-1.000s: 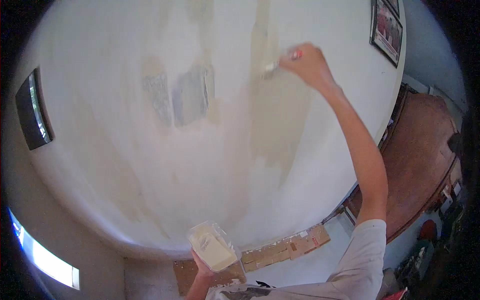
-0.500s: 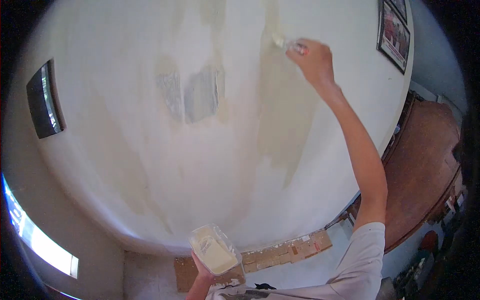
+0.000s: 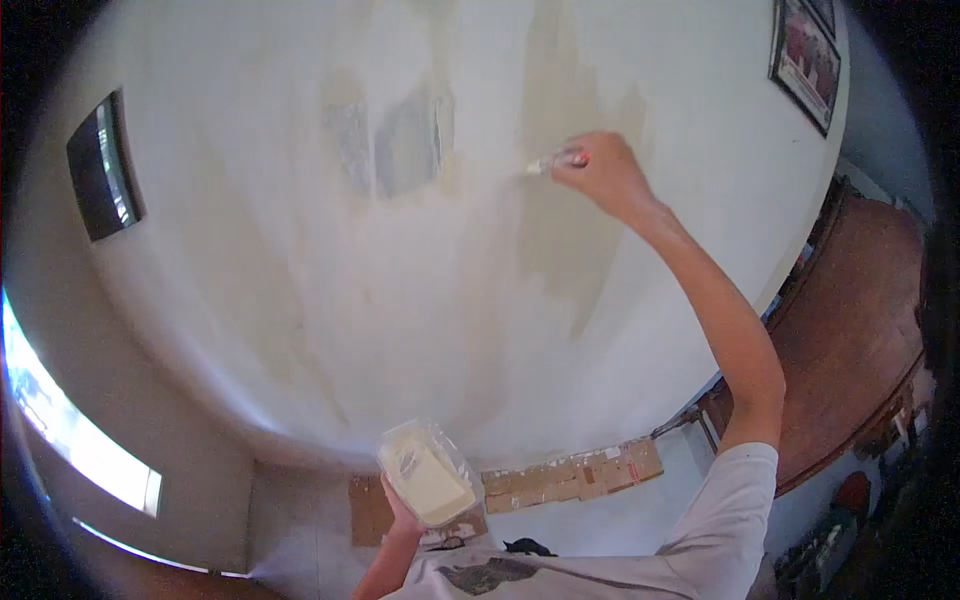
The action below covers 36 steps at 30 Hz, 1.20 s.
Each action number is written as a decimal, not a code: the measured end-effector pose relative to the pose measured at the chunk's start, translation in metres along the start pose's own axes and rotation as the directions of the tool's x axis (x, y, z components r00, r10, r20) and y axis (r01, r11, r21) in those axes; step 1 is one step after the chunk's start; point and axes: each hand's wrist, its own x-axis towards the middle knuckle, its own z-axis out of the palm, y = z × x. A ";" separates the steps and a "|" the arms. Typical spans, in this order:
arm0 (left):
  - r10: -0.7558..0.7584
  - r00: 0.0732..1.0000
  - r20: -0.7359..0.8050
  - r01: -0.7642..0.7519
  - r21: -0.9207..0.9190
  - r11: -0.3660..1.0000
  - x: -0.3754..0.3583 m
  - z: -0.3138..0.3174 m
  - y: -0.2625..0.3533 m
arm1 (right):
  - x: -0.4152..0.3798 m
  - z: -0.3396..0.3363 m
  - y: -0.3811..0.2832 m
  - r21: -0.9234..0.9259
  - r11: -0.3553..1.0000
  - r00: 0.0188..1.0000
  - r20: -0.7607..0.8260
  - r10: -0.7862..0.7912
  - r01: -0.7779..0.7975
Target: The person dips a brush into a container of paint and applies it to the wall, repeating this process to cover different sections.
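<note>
My right hand is closed around the handle of a paintbrush, whose bristles meet the wall at the left side of a beige painted patch. Low in front of my body, my left hand grips a clear plastic tub from its left side. Cream-coloured paint fills part of the tub. To the left of the brush, two grey patches show on the wall, surrounded by beige smears.
Flattened cardboard with white splashes lies along the wall's foot. A framed picture hangs at the upper right, a dark glossy panel at the left. Brown wooden furniture stands at the right. A black object is on the floor.
My right hand has brought the brush down and slightly left along the wall. The beige patch now spreads wider near the top. My left hand keeps hold of the tub; the view has shifted slightly.
</note>
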 end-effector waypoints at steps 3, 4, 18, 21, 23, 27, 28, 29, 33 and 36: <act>0.041 0.999 0.031 -0.040 -0.018 0.999 -0.005 0.006 -0.004 | -0.021 0.008 0.000 0.230 0.971 0.980 -0.197 -0.013 0.059; 0.085 0.996 0.001 -0.085 0.003 0.996 -0.009 0.003 -0.008 | -0.037 0.013 0.001 0.337 0.936 0.962 -0.274 -0.007 0.103; 0.171 0.978 -0.120 -0.170 0.013 0.985 0.008 -0.056 -0.014 | -0.312 0.127 -0.085 0.740 0.411 0.845 0.491 0.211 -0.532; 0.119 0.976 -0.180 -0.115 0.035 0.993 0.014 -0.059 -0.016 | -0.317 0.137 -0.113 0.725 0.343 0.802 0.546 0.244 -0.598; 0.053 0.971 -0.232 -0.064 -0.039 0.997 -0.001 -0.066 -0.016 | -0.323 0.142 -0.131 0.698 0.366 0.787 0.574 0.228 -0.615; 0.005 0.976 -0.217 -0.035 -0.136 0.990 0.016 -0.078 0.028 | -0.296 0.173 -0.172 0.641 0.538 0.809 0.571 0.142 -0.547; 0.007 0.977 -0.211 -0.033 -0.120 0.992 0.020 -0.082 0.043 | -0.290 0.183 -0.184 0.625 0.567 0.806 0.579 0.123 -0.536; 0.009 0.980 -0.200 -0.030 -0.101 0.994 0.022 -0.088 0.058 | -0.284 0.196 -0.196 0.612 0.595 0.806 0.583 0.104 -0.520; 0.028 0.987 -0.160 -0.030 -0.011 1.000 -0.003 -0.020 -0.081 | -0.369 0.124 -0.080 0.640 0.584 0.814 0.577 0.064 -0.499; 0.061 0.979 -0.195 -0.043 0.097 0.994 -0.005 -0.025 -0.088 | -0.376 0.134 -0.078 0.631 0.658 0.834 0.551 -0.008 -0.410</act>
